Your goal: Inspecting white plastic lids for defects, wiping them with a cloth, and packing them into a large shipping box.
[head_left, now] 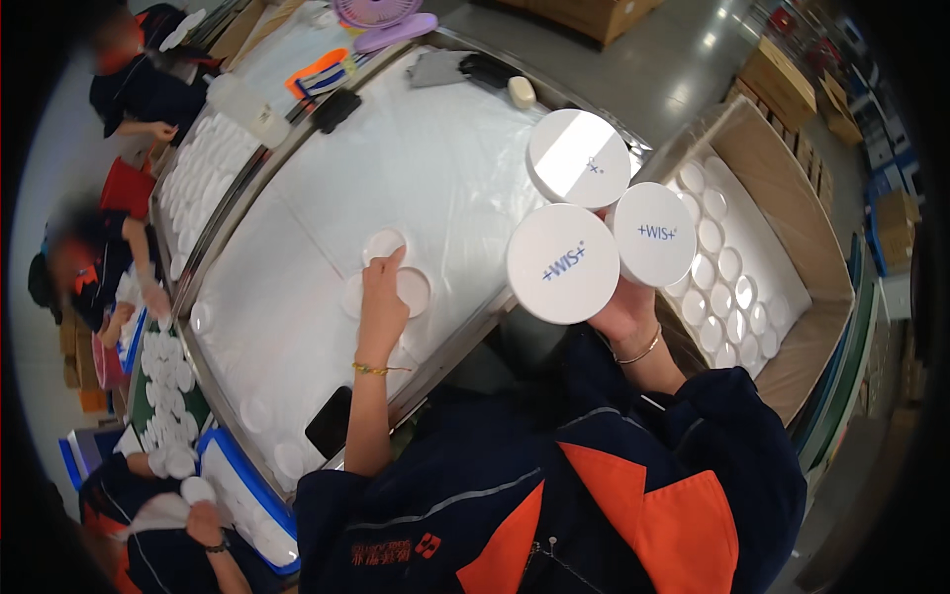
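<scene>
My right hand [633, 315] is raised over the table's near right edge, its fingers closed behind three white round lids. The upper lid [577, 156], the lower left lid [562, 265] and the right lid [654, 236] are fanned out, flat faces with blue print showing. Low over the table, my left hand [382, 295] pinches at a small cluster of similar white lids. One lid [384, 246] lies at its fingertips, another lid [414, 291] to its right, and a third [351, 296] partly hidden on its left. The left fingertips are partly hidden.
At the right stands an open carton [792, 218] holding rows of white lids. A black phone [330, 423] lies at the metal-edged table's [287, 213] near left. Cloths [442, 69] and a fan [376, 10] are at the back. Several co-workers handle white pieces along the left.
</scene>
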`<state>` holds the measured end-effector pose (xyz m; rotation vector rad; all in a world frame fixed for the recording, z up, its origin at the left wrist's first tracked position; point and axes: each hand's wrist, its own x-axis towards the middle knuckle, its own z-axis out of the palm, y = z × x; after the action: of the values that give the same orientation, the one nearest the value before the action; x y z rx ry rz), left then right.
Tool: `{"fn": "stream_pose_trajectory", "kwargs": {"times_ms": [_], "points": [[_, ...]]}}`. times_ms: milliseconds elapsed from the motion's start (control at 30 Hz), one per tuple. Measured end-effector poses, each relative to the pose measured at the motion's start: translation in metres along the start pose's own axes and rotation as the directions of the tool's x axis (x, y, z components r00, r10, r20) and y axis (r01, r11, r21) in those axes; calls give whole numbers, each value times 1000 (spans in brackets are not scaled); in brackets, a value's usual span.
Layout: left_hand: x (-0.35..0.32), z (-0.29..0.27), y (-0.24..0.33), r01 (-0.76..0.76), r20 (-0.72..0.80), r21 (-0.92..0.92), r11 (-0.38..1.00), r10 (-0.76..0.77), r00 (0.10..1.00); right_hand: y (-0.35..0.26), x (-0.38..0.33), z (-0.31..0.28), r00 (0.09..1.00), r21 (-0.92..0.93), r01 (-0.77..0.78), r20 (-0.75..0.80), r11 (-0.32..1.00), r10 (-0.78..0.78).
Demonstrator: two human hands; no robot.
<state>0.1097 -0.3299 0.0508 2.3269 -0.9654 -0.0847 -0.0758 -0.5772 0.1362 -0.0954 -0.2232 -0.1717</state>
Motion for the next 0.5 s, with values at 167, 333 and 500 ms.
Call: {"fn": "stream_pose_trajectory", "kwargs": {"times_ms": [167, 333, 500], "points": [[1, 8, 7, 42, -31, 53, 998, -40, 999, 8, -9, 4, 999, 53, -11, 47, 999, 8], [-1, 14, 4, 75, -72, 52, 996, -71, 995, 5, -13, 11, 999, -46, -12, 50, 999, 14], [0, 18, -2, 67, -108, 3, 998, -66, 992, 1, -11, 17, 1000, -47, -29, -1, 998, 29]]}}
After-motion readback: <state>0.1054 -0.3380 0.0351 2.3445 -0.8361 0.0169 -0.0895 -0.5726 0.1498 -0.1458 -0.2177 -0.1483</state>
